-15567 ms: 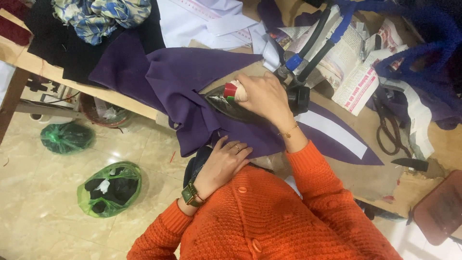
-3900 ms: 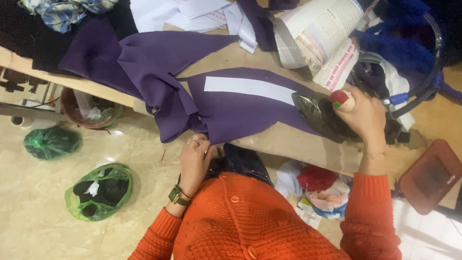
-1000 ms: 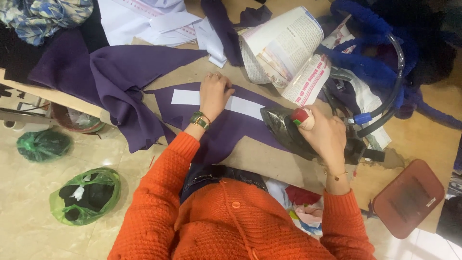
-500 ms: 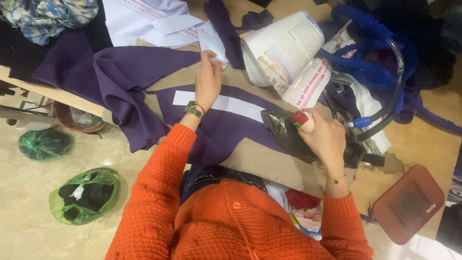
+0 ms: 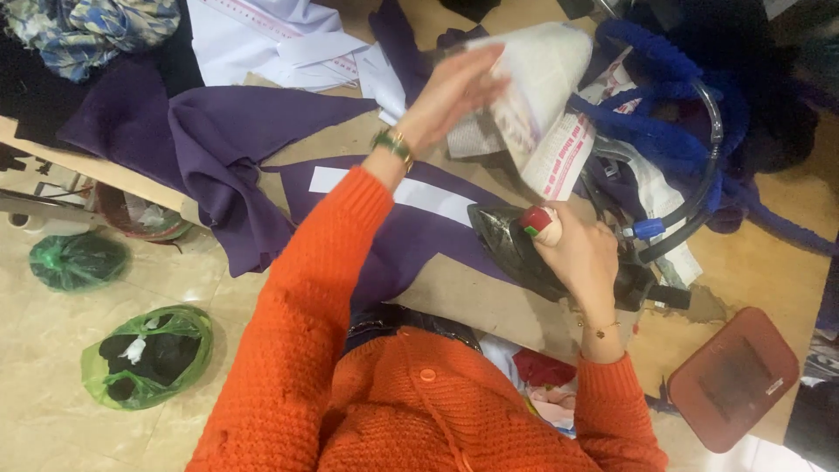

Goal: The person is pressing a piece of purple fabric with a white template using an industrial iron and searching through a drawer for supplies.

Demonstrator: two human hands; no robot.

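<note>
Right grip (image 5: 581,258) clamped on iron (image 5: 516,249); left grip (image 5: 454,87), blurred, seemingly around newspaper (image 5: 546,96)

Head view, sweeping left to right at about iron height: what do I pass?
Dark green bag → purple cloth → white strip → iron → right hand → blue hose; the left hand sits above, on the newspaper.

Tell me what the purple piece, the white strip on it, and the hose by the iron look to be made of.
Purple piece: woven cloth, matte; it drapes and folds softly. White strip: likely thin interfacing or paper, flat, crisp-edged. Hose: seemingly rubber or plastic, dark, smooth, slightly shiny, with a blue fitting.
</note>
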